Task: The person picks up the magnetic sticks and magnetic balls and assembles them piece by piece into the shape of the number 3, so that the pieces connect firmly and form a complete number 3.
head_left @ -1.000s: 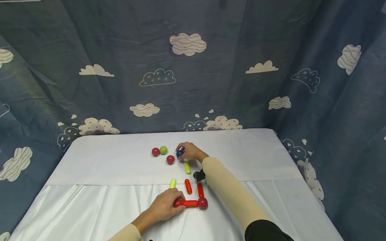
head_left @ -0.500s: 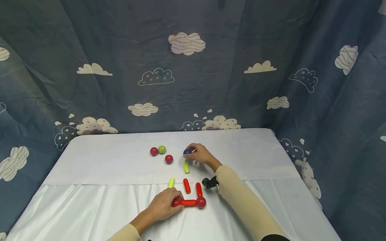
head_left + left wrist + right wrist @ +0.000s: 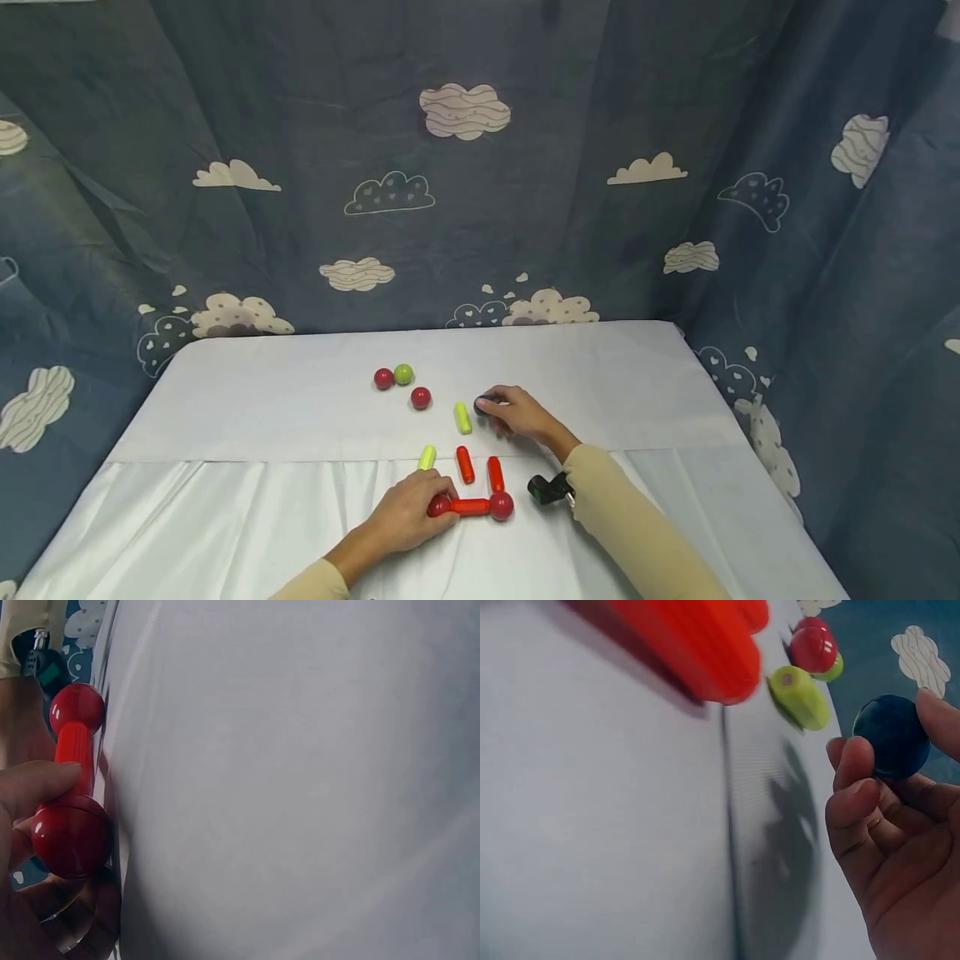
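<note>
Your left grip (image 3: 408, 510) holds one red ball (image 3: 438, 506), presumably steadying the red rod (image 3: 472, 507) at its three o'clock, while your right grip (image 3: 517, 414) pinches the blue ball (image 3: 891, 736), at the held red ball's one o'clock, above the tabletop (image 3: 262, 400), likely to prevent rolling.

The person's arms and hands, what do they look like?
The left sleeve and right sleeve are plain pale beige. A small black gadget with a silvery metal bit pokes out from the right one. The left hand and right hand are bare.
</note>
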The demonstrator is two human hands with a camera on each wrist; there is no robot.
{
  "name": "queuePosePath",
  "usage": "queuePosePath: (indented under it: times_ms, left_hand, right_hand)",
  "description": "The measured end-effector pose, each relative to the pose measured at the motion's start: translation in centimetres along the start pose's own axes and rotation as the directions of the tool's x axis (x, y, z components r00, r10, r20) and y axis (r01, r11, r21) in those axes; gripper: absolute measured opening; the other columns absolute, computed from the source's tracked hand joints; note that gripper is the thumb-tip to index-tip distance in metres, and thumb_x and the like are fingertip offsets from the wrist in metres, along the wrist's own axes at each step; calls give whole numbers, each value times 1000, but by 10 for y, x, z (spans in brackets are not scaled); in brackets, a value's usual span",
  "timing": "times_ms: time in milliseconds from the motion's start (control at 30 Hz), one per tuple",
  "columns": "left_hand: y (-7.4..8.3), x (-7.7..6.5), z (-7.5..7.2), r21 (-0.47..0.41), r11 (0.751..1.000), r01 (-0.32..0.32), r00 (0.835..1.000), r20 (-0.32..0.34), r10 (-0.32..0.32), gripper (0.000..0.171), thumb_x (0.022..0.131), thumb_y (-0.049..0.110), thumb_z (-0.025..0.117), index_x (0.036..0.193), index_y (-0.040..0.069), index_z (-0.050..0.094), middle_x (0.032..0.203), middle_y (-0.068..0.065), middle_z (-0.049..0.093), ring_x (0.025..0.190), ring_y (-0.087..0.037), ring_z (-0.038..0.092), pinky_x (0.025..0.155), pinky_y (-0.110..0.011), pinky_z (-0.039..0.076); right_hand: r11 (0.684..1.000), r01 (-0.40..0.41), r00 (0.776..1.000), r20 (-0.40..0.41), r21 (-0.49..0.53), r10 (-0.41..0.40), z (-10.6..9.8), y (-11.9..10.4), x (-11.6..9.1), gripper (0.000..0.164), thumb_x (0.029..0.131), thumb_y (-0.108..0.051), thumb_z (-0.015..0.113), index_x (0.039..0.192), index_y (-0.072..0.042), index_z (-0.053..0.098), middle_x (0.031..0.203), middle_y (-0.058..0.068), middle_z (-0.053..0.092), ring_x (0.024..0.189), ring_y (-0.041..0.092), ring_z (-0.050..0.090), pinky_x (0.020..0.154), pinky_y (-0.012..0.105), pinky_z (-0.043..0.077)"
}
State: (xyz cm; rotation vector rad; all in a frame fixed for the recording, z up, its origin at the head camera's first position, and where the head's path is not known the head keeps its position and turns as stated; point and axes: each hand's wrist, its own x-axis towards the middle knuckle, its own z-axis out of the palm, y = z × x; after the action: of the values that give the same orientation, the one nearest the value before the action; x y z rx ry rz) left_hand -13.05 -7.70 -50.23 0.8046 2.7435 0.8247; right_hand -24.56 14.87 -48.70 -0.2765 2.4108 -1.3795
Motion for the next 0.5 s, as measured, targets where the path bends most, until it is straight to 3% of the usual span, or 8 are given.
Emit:
queuePosePath:
  times_ms: [267, 500]
  left_hand:
    - [1, 0, -1, -9, 1000, 20, 1000, 22, -20, 17, 84, 31, 73, 93, 23, 63, 82, 13, 49, 76, -4, 44, 64, -23, 39]
    - [1, 0, -1, -3, 999, 33, 999, 31, -33, 18, 83, 32, 74, 94, 23, 63, 83, 12, 49, 77, -5, 45, 65, -24, 40]
  right_hand:
    - [999, -5, 1000, 0, 48, 5, 5, 10, -17, 32, 97, -24, 59, 119, -1, 60, 84, 9, 58, 59, 17, 53, 53, 29, 47]
    - [999, 10, 1000, -20, 50, -9, 8, 17, -27, 32, 94, -25, 62, 114, -1, 61, 80, 8, 60, 57, 16, 55, 48, 29, 48]
